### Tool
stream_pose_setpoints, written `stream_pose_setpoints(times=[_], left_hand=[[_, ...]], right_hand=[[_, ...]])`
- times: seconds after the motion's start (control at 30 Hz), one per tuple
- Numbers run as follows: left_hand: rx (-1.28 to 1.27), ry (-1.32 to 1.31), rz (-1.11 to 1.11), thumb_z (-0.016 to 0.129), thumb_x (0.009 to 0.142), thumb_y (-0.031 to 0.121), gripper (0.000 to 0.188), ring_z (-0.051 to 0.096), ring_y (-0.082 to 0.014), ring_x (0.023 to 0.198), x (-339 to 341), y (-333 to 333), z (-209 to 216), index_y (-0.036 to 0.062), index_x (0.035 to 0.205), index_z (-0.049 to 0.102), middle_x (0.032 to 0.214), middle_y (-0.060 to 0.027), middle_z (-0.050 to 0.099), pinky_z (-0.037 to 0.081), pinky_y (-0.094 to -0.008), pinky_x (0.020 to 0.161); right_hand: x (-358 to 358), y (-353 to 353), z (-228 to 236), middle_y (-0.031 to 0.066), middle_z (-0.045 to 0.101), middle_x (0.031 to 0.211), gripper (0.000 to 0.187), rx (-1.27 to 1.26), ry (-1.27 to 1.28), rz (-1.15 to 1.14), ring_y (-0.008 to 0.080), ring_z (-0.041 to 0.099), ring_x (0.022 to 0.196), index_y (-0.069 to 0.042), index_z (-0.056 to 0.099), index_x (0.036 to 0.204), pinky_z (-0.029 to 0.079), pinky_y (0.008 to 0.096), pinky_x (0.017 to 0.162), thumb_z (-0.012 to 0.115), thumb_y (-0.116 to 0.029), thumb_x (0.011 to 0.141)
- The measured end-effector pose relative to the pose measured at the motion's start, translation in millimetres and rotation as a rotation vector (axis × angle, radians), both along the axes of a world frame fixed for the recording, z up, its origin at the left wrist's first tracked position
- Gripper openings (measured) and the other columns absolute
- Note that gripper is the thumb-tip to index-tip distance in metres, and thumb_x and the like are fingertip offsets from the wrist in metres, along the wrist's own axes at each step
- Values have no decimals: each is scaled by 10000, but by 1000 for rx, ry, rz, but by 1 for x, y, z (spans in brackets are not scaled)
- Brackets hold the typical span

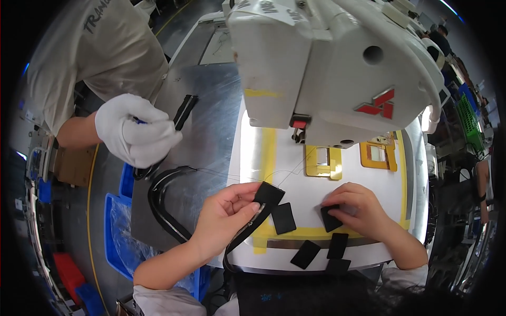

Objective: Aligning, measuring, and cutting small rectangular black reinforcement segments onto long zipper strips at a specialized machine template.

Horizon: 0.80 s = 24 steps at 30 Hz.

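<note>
Watching remotely, I see left hand pinching black zippered fabric strip, part hidden; right hand partly covers black rectangular patch, its grip I can't tell.

Blue bin holding clear plastic, lower left; red bin farther left; green crate far right.

I face a counter, grey metal at its left and white at its right. Beyond the left edge, grey floor carries a yellow line. A blue bin sits just beside that edge; a cardboard box and red bin stand farther out. Past the right edge I see a green basket, and a light strip glows high beyond the far right corner.
</note>
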<state>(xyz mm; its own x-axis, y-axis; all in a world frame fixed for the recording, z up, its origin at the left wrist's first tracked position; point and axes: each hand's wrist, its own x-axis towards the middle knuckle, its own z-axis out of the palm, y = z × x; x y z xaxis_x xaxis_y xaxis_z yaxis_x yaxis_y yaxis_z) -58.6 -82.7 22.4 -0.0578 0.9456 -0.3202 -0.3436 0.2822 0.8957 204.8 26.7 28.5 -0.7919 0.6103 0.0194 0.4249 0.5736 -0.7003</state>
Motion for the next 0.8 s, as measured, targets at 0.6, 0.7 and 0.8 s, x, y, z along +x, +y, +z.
stream_pose_setpoints(times=[0.6,0.7,0.8], left_hand=[[214,184,-275,530,895,96,330,558,-164,1003,4,105,-21,-9,1204,485,1088,-88,584,460,-307,884],[209,198,-294,532,895,102,328,560,-164,991,4,120,-28,-7,1201,487,1080,-87,587,462,-305,874],[188,225,-266,534,895,108,326,563,-164,978,-9,127,-34,-4,1198,490,1072,-86,589,464,-304,864]], right_hand=[[209,112,-10,86,660,890,186,371,274,-906,206,641,808,-43,671,944,495,304,729,624,-149,799],[310,197,-74,96,657,923,293,58,356,-1233,142,611,866,-6,644,1033,479,273,777,654,-155,780],[345,256,-124,134,638,1017,401,-20,198,-1412,207,612,935,6,621,1079,478,306,823,687,-199,741]])
